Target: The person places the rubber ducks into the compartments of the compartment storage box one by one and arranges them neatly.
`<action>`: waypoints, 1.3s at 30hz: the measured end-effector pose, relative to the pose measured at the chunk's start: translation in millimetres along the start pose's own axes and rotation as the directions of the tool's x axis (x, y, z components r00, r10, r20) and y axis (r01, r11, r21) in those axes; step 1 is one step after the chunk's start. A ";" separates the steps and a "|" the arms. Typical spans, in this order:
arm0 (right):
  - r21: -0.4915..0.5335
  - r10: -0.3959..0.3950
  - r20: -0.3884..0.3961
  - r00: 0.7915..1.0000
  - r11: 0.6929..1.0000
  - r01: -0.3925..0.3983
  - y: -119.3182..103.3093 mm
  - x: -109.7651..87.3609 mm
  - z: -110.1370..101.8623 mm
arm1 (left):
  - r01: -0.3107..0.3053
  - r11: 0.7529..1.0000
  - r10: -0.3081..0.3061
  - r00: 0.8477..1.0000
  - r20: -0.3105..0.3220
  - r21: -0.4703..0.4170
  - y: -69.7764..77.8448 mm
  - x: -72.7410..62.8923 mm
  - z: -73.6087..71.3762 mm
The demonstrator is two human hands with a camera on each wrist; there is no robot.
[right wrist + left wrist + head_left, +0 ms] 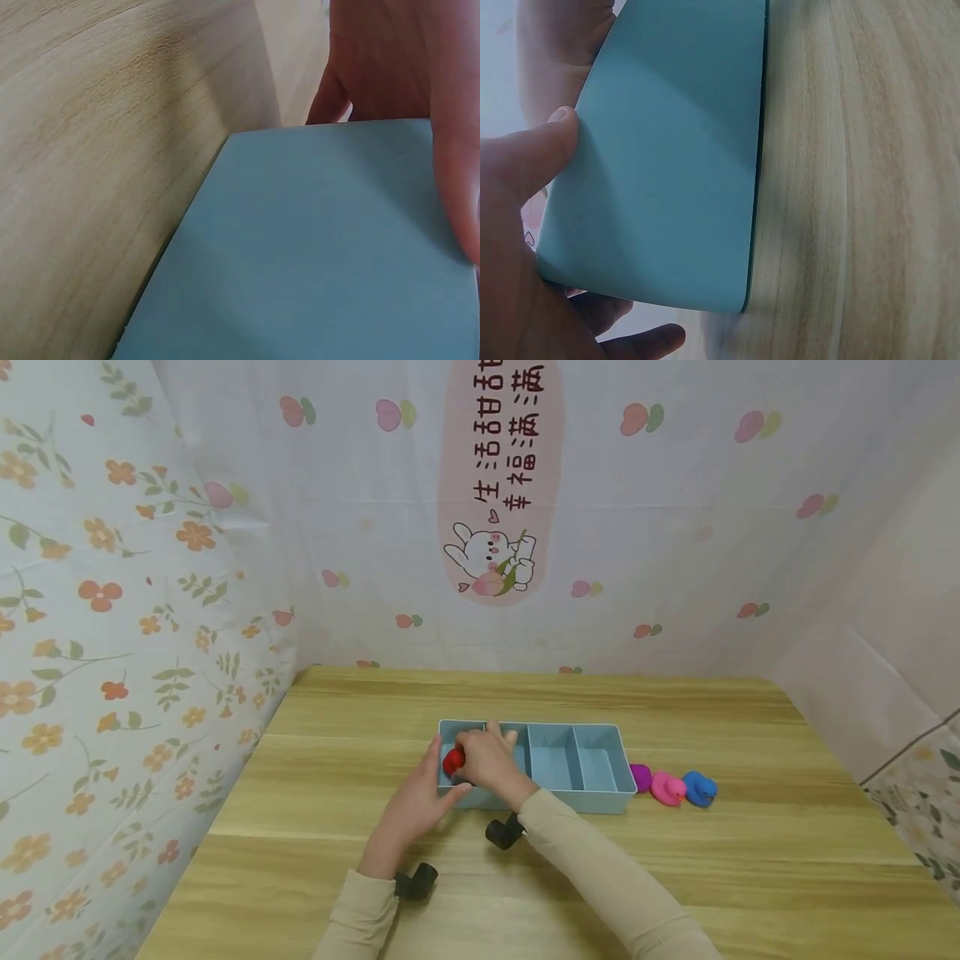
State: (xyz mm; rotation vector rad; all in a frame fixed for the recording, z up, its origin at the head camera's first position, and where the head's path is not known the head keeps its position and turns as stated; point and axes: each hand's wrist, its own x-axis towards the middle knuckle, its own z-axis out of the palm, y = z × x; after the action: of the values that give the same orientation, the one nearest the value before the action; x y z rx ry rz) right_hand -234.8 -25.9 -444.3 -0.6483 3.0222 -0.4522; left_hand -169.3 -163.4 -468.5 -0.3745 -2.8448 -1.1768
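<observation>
A light blue box point(585, 802) with several compartments in a row stands on the wooden table. My left hand point(412, 806) grips its left front corner, the thumb on the front rim and the fingers along the left end; the left wrist view shows the thumb point(544, 150) at the rim. Reaching over the front wall, my right hand point(491, 764) holds a red rubber duck point(452, 762) inside the leftmost compartment. The hand covers part of the duck, and neither wrist view shows it. In the right wrist view the box's front wall point(315, 240) fills the lower part.
Right of the box, a purple rubber duck point(641, 777), a pink rubber duck point(667, 788) and a blue rubber duck point(701, 789) sit in a row, the purple one against the box's end. Patterned cloth point(360, 527) hangs behind and beside the table point(300, 827).
</observation>
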 end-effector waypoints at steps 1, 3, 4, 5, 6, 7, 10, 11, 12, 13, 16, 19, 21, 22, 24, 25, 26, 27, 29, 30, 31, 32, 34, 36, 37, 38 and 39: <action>-0.006 -0.002 0.002 1.000 1.000 0.002 -0.1 0.1 -0.1 | 0.001 1.000 -0.001 1.000 0.001 -0.003 0.4 -0.1 -0.2; -0.024 -0.004 0.004 1.000 1.000 0.004 -0.2 0.0 -0.3 | 0.002 1.000 -0.002 1.000 0.003 -0.004 0.7 -0.2 -0.4; -0.034 -0.004 0.006 1.000 0.999 0.005 -0.3 -0.3 -0.6 | 0.005 1.000 -0.005 1.000 0.004 -0.002 0.7 -0.2 -0.4; -0.040 -0.002 0.009 1.000 0.999 0.002 -0.5 -0.7 -1.0 | 0.007 1.000 -0.007 1.000 0.005 -0.001 0.6 -0.1 -0.3; -0.045 -0.001 0.010 1.000 0.999 0.001 -0.8 -1.2 -1.6 | 0.009 1.000 -0.009 1.000 0.006 0.002 0.4 -0.1 -0.2; -0.052 0.002 0.010 1.000 0.999 -0.002 -0.9 -1.8 -2.0 | 0.009 1.000 -0.009 1.000 0.005 0.003 0.3 0.0 -0.1; -0.066 0.008 0.015 1.000 0.998 -0.007 -1.1 -3.7 -3.3 | 0.014 1.000 -0.014 1.000 0.007 0.005 0.3 0.1 0.0; -0.063 0.008 0.014 1.000 0.998 -0.008 -0.9 -4.3 -3.7 | 0.017 1.000 -0.017 1.000 0.009 0.003 0.5 0.0 -0.1; -0.057 0.008 0.010 1.000 0.998 -0.008 -0.7 -4.8 -4.3 | 0.019 1.000 -0.019 1.000 0.011 0.002 0.6 0.0 -0.1; -0.051 0.010 0.007 1.000 0.999 -0.009 -0.4 -5.4 -5.3 | 0.022 1.000 -0.022 1.000 0.013 -0.002 0.7 -0.1 -0.1; -0.018 0.005 -0.008 1.000 1.000 -0.005 1.3 -7.3 -9.6 | 0.023 1.000 -0.023 1.000 0.016 -0.003 1.2 -0.4 -0.3; 0.029 -0.014 -0.028 1.000 0.999 0.015 4.6 -9.7 -15.3 | 0.027 1.000 -0.027 0.999 0.017 -0.007 2.0 -0.8 -0.4; 0.069 -0.038 -0.051 0.998 0.997 0.041 7.6 -11.3 -18.6 | 0.032 0.999 -0.032 0.999 0.017 -0.004 2.5 -0.9 -0.6; 0.095 -0.047 -0.064 0.997 0.994 0.053 9.2 -11.9 -20.4 | 0.037 0.999 -0.037 0.999 0.019 -0.005 2.7 -0.9 -0.8; 0.140 -0.065 -0.105 0.992 0.987 0.080 12.5 -13.0 -23.8 | 0.039 0.999 -0.039 0.999 0.017 -0.002 3.3 -0.7 -1.0; 0.162 -0.069 -0.131 0.989 0.983 0.091 14.3 -13.3 -25.7 | 0.034 0.999 -0.034 0.999 0.013 0.003 3.3 -0.6 -1.1; 0.175 -0.071 -0.159 0.985 0.980 0.099 16.1 -13.5 -27.7 | 0.036 0.999 -0.036 0.999 0.015 0.007 3.5 -0.5 -1.1; 0.187 -0.072 -0.185 0.980 0.977 0.107 17.9 -13.6 -29.7 | 0.038 0.999 -0.038 0.999 0.017 0.008 3.7 -0.4 -1.1; 0.203 -0.066 -0.224 0.972 0.973 0.113 21.6 -13.8 -33.8 | 0.039 0.999 -0.040 0.999 0.016 0.015 3.6 -0.3 -0.8; 0.210 -0.063 -0.237 0.970 0.971 0.114 23.5 -14.0 -35.9 | 0.042 0.999 -0.042 0.999 0.016 0.018 3.7 -0.3 -0.7; 0.216 -0.060 -0.244 0.968 0.970 0.114 25.7 -13.9 -37.7 | 0.043 0.999 -0.044 0.999 0.017 0.021 3.5 -0.2 -0.5; 0.220 -0.055 -0.244 0.968 0.969 0.111 27.6 -14.1 -39.3 | 0.051 0.998 -0.051 0.998 0.020 0.023 3.4 -0.2 -0.2; 0.234 -0.042 -0.236 0.971 0.967 0.099 31.5 -15.0 -42.8 | 0.051 0.998 -0.052 0.999 0.018 0.024 3.0 -0.2 0.4; 0.246 -0.031 -0.227 0.973 0.965 0.088 35.3 -16.3 -46.5 | 0.054 0.998 -0.055 0.998 0.020 0.023 2.9 -0.3 0.7; 0.251 -0.026 -0.222 0.975 0.964 0.083 37.1 -17.2 -48.5 | 0.052 0.998 -0.052 0.998 0.018 0.022 2.2 -0.2 1.2; 0.254 -0.021 -0.218 0.976 0.964 0.077 39.1 -18.2 -50.5 | 0.052 0.998 -0.053 0.998 0.017 0.024 2.0 -0.5 1.4; 0.257 -0.016 -0.213 0.977 0.964 0.072 41.4 -19.1 -52.1 | 0.054 0.998 -0.054 0.998 0.016 0.026 1.8 -0.8 1.7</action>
State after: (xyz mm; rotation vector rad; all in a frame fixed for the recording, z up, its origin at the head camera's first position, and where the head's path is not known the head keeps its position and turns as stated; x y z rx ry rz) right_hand -237.8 32.3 -407.0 -0.6888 3.0579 -0.9631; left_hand -168.0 -161.2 -468.5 -0.3099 -2.8988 -1.1501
